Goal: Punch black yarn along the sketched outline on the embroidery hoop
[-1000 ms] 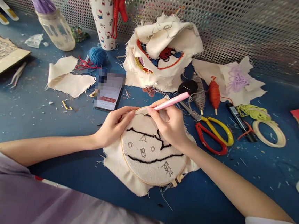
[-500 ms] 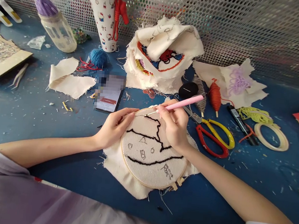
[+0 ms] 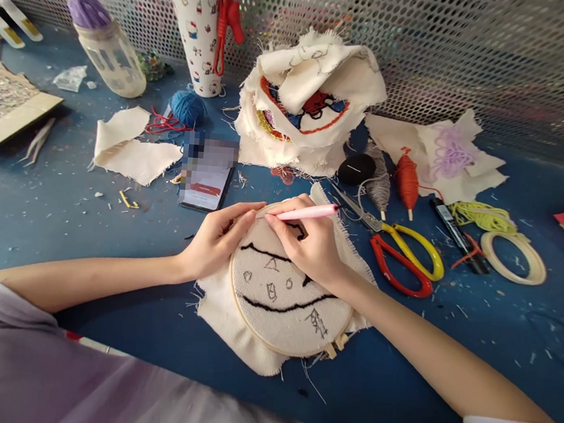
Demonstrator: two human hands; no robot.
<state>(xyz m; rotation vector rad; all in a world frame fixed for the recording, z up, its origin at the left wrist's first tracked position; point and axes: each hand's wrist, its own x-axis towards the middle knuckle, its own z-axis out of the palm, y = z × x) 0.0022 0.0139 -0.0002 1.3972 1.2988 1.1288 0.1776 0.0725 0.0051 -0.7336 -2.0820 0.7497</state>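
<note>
Embroidery hoop (image 3: 285,291) w/ cream cloth lies flat on the blue surface (image 3: 64,219), right in front of the person, between both forearms. Left hand (image 3: 218,239) rests on the hoop's upper-left rim, fingers curled over the edge & pressing the cloth, thumb stretched toward the top; it grips nothing else. Right hand (image 3: 309,243) sits on the cloth's upper-right part, covering some of the black stitched outline, fingers pinched around a pink punch needle (image 3: 306,212). The tool lies nearly level, tip pointing left and meeting the cloth at the hoop's top rim, just beside the left thumb; its back end sticks out to the right past the knuckles. Hoop's screw clasp is at the lower right, away from both hands. Scissors (image 3: 401,255) w/ one yellow & one red handle lie on the surface just right of the right hand, not touching it. Phone (image 3: 205,182) lies face up just above the left hand, apart from it. Behind the hoop, near the mesh wall, a pile of stitched cloth pieces (image 3: 311,102); black, grey & orange thread spools (image 3: 378,177) stand btw that pile and the scissors.
</note>
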